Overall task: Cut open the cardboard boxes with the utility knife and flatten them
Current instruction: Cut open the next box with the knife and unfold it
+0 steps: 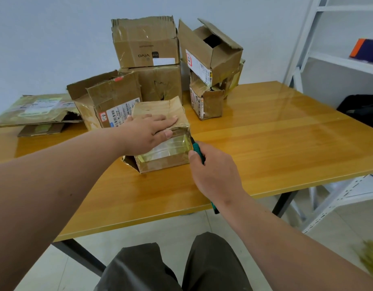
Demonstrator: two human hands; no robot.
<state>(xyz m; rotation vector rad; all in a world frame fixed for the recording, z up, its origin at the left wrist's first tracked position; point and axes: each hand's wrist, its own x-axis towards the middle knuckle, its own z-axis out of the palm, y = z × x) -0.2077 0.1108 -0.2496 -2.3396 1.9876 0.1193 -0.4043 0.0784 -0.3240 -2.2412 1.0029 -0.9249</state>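
A small taped cardboard box (164,156) stands on the wooden table (276,148) near its front. My left hand (148,133) lies flat on the box's top, fingers straight, the thumb over the front edge. My right hand (215,173) grips a green utility knife (197,151), whose tip meets the box's right front corner. The knife's tail end pokes out below my wrist.
Several more worn cardboard boxes (145,43) are stacked behind the small box. Flattened cardboard (34,110) lies at the table's left. A white metal shelf (339,59) stands to the right, with a dark bag (362,110) beside it. My knees are under the table's front edge.
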